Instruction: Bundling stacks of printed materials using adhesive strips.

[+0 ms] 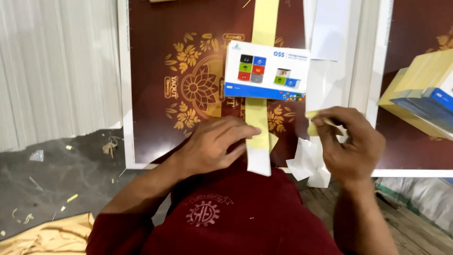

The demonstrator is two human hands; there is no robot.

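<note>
From the head camera, I am seeing the left hand (214, 144) pressing flat, fingers spread, on a long yellow strip (262, 28) that is running up the dark red board (155, 94) with its gold flower pattern. The strip's white end (259, 161) is hanging over the board's near edge. A white printed card (267, 71) is lying across the strip, higher up. The right hand (351, 144) is pinching a small yellow piece (313, 127) between its fingertips, just right of the strip, over loose white paper scraps (306, 165). Stacked boxes (420, 99) are sitting at far right.
</note>
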